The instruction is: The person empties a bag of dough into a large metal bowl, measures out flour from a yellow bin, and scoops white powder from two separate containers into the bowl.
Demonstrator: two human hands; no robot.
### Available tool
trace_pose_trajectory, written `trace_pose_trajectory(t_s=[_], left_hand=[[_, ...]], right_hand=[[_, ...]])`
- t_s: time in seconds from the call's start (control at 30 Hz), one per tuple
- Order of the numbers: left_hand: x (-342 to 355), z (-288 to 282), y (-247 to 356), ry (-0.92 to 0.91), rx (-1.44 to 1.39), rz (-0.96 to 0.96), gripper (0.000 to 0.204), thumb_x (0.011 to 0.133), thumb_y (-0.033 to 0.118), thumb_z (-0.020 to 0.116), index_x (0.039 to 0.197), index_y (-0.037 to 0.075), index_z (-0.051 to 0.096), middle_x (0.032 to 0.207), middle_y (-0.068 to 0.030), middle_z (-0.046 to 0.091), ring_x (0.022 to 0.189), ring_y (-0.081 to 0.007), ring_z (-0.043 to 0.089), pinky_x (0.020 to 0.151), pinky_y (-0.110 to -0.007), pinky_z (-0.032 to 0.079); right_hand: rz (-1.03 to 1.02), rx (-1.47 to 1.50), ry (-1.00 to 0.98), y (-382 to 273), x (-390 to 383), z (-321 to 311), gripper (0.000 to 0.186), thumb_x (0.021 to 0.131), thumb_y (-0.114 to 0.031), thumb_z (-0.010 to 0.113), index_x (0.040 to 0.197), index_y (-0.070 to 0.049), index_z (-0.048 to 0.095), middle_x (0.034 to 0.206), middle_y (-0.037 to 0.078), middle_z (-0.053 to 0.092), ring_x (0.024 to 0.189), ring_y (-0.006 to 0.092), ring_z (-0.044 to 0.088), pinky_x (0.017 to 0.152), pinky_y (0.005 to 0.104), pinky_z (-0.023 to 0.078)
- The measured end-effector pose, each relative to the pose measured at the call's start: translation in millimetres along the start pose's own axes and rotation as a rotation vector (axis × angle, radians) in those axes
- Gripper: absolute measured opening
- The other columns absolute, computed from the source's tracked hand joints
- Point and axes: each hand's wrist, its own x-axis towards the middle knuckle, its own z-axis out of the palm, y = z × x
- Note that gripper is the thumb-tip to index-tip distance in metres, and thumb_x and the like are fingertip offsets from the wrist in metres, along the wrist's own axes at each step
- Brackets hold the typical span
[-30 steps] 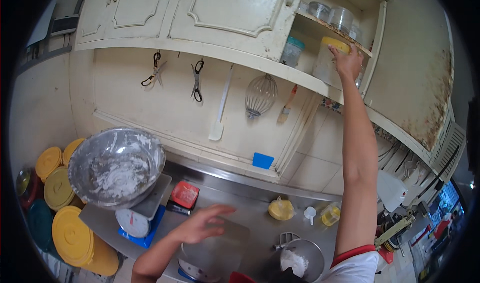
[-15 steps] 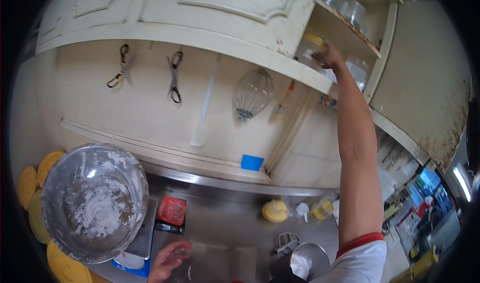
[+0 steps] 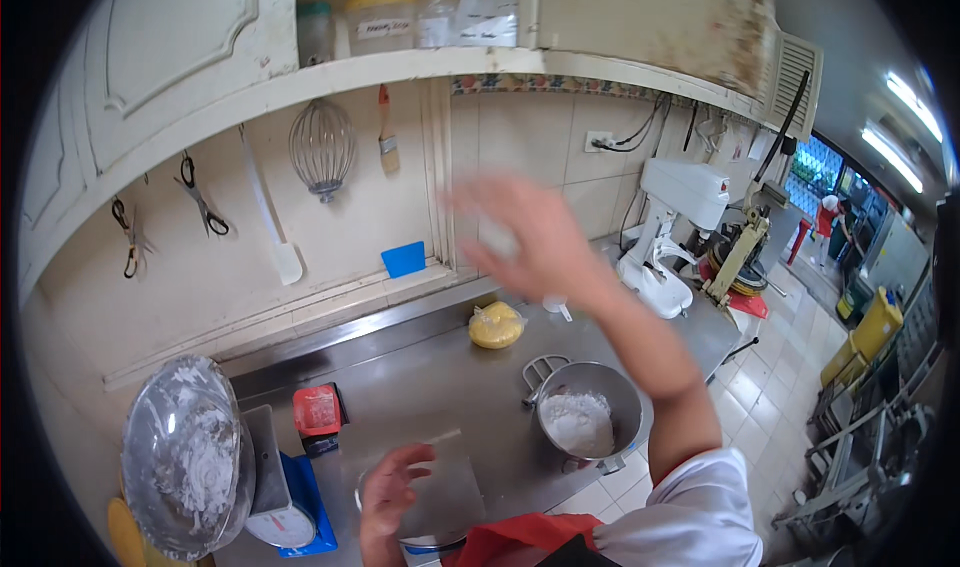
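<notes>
My right hand [image 3: 530, 237] is raised over the back of the steel counter, below the open cupboard. Motion smears its fingers, and whether anything pale sits between thumb and fingers cannot be made out. Below it on the counter are a clear bag of yellow stuff [image 3: 496, 326] and a metal mixing bowl [image 3: 612, 407] with white powder inside. A flat metal beater [image 3: 543, 371] lies beside that bowl. My left hand [image 3: 395, 489] hovers low over a flat metal sheet [image 3: 447, 487], fingers loosely curled and apart, holding nothing.
A large flour-dusted bowl [image 3: 150, 467] rests on a blue scale [image 3: 318, 502] at left, near a red tray [image 3: 318, 409]. Cupboard shelves hold a yellow-lidded tub [image 3: 381, 22]. A whisk [image 3: 321, 152] and scissors [image 3: 198, 197] hang on the wall. A stand mixer [image 3: 665, 232] stands right; a person [image 3: 829, 225] is far off.
My right hand has come out of the cupboard and down over the counter. The view has swung right, bringing the mixer and tiled floor into sight. My left hand stays low and open.
</notes>
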Motion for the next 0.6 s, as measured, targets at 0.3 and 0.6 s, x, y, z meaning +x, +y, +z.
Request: trace_pose_trajectory(t_s=[0.3, 0.6], left_hand=[[153, 289, 76, -0.297, 1.189, 0.940, 0.064, 0.070, 0.028, 0.080, 0.129, 0.014, 0.058, 0.144, -0.0196, 0.037, 0.134, -0.0438, 0.029, 0.107, -0.055, 0.032], [251, 369, 114, 0.839, 2.215, 0.877, 0.078, 0.074, 0.043, 0.075, 0.138, 0.008, 0.047, 0.153, -0.0195, 0.027, 0.145, -0.0309, 0.021, 0.105, -0.070, 0.009]], right_hand=[[1.100, 0.713, 0.092, -2, -365, -84, 0.032, 0.085, -0.003, 0.068, 0.115, 0.005, 0.063, 0.097, 0.010, 0.068, 0.089, 0.0143, 0.064, 0.078, 0.0278, 0.051], [1.526, 0.561, 0.323, -27, -671, -311, 0.041, 0.080, -0.010, 0.071, 0.118, 0.004, 0.062, 0.105, 0.014, 0.067, 0.092, 0.0178, 0.064, 0.078, 0.0293, 0.052]])
